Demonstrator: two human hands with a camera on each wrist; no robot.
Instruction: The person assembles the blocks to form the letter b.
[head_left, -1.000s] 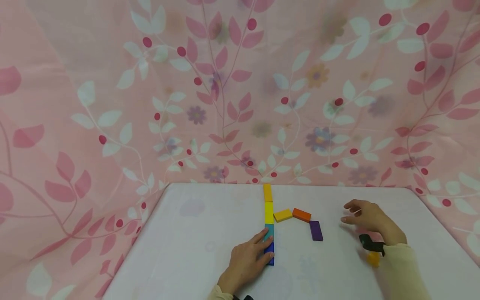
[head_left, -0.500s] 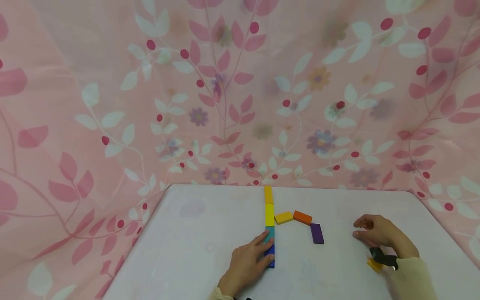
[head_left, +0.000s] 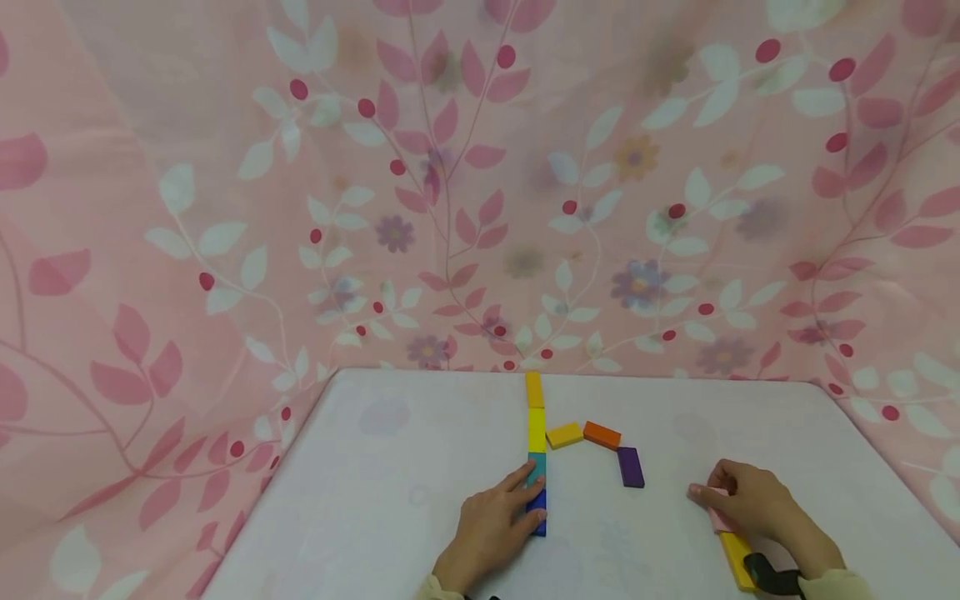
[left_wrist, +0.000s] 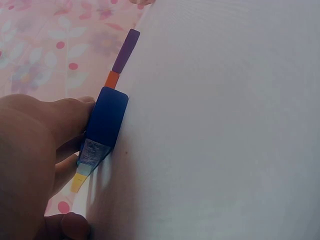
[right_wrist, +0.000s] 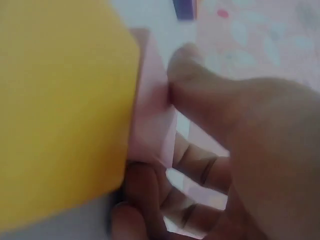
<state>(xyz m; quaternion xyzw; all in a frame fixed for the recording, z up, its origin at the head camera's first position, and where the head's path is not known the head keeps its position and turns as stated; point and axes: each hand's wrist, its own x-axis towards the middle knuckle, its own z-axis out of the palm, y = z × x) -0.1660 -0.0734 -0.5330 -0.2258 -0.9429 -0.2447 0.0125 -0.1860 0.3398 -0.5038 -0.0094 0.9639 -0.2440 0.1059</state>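
Observation:
My left hand (head_left: pixel 491 521) rests along a straight column of flat coloured blocks, its fingers over the teal block (head_left: pixel 536 467) and the dark blue block (head_left: pixel 537 525). In the left wrist view that blue block (left_wrist: pixel 107 115) stands end-on beside the fingers. At the right, my right hand (head_left: pixel 761 500) pinches a pink block (head_left: pixel 720 522) between thumb and fingers. A yellow block (head_left: pixel 737 560) lies end to end with it, toward the wrist. The right wrist view has the thumb on one side of the pink block (right_wrist: pixel 155 110), curled fingers on the other.
Beyond the teal block, the column continues with a bright yellow block (head_left: pixel 536 429) and an orange-yellow block (head_left: pixel 534 389). A bent row curves right from it: yellow block (head_left: pixel 564 435), orange block (head_left: pixel 602 435), purple block (head_left: pixel 631 467). Floral cloth (head_left: pixel 480 208) hangs behind the white table (head_left: pixel 420 433).
My right hand has moved down and back toward the near right and now pinches the pink block, uncovering more of the yellow one. The left hand stays in place.

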